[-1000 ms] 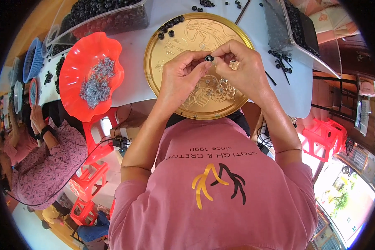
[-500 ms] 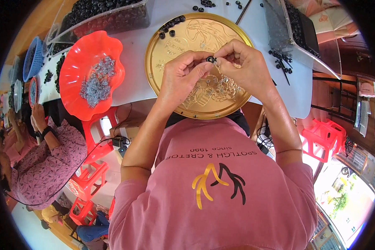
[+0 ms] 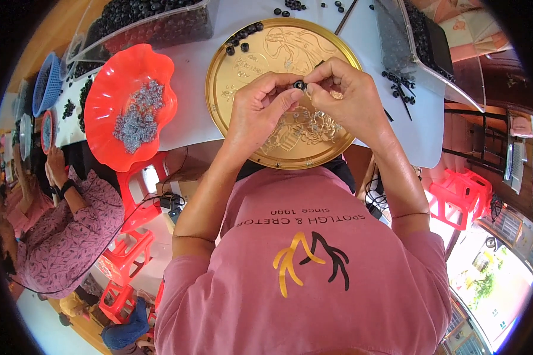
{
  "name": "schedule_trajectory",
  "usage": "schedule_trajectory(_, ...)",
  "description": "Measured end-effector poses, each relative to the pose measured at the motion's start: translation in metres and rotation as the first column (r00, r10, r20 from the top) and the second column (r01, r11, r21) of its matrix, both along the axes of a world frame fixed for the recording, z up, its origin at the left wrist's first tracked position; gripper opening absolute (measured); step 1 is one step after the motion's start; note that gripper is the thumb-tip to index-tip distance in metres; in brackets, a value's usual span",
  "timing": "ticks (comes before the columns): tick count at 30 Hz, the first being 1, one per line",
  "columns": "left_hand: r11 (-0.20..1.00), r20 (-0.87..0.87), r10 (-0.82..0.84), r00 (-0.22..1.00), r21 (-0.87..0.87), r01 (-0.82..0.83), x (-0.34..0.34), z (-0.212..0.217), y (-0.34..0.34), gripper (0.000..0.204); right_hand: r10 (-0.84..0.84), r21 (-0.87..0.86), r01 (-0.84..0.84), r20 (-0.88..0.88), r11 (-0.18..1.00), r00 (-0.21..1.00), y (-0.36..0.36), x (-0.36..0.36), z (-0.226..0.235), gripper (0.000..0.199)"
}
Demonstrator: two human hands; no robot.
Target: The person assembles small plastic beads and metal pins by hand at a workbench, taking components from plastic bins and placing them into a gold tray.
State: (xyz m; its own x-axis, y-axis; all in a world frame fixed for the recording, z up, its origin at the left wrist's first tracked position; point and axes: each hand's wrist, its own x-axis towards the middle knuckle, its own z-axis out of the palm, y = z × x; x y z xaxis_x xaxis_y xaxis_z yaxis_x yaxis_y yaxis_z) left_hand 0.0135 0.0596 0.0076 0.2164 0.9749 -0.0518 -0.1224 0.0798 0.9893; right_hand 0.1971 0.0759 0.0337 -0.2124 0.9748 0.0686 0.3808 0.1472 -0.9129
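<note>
- left hand point(image 3: 257, 109) had the little black ring point(image 3: 300, 85) pinched over the gold tray point(image 3: 278, 63)
- right hand point(image 3: 349, 94) was right beside it, couldn't tell if it gripped anything
- red bowl point(image 3: 99, 97) sat off to the left

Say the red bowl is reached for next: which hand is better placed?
Probably the left hand: it is nearer the red bowl, which lies on that side, while the right hand would have to reach across it. The left's fingertips are busy at a black ring, though.
</note>
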Motion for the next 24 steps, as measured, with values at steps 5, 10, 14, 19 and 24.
schedule_trajectory(5, 0.988, -0.104, 0.007, 0.995, 0.156, 0.009, -0.001, -0.007, 0.001, 0.020, 0.004, 0.091, -0.015, 0.124, 0.996, 0.992, -0.004, -0.004, 0.012, 0.015)
schedule_trajectory(10, 0.998, -0.023, -0.020, 1.000, 0.061, 0.021, -0.001, 0.001, 0.001, 0.021, -0.007, -0.011, 0.007, 0.044, 1.000, 0.999, -0.002, 0.001, 0.007, 0.014)
schedule_trajectory(14, 0.999, 0.091, -0.040, 0.995, -0.032, 0.043, -0.002, 0.002, 0.000, 0.021, -0.007, -0.018, 0.006, -0.073, 1.000, 0.997, -0.003, 0.000, 0.004, 0.014)
schedule_trajectory(19, 0.999, 0.056, -0.039, 0.998, 0.014, 0.038, -0.001, -0.002, -0.001, 0.023, -0.027, 0.142, 0.012, 0.105, 0.990, 0.994, -0.005, -0.004, 0.010, 0.014)
schedule_trajectory(24, 0.999, 0.132, -0.008, 0.991, -0.048, 0.014, 0.000, 0.003, -0.001, 0.025, -0.006, 0.059, 0.008, -0.041, 0.998, 0.999, -0.003, -0.001, 0.005, 0.013)
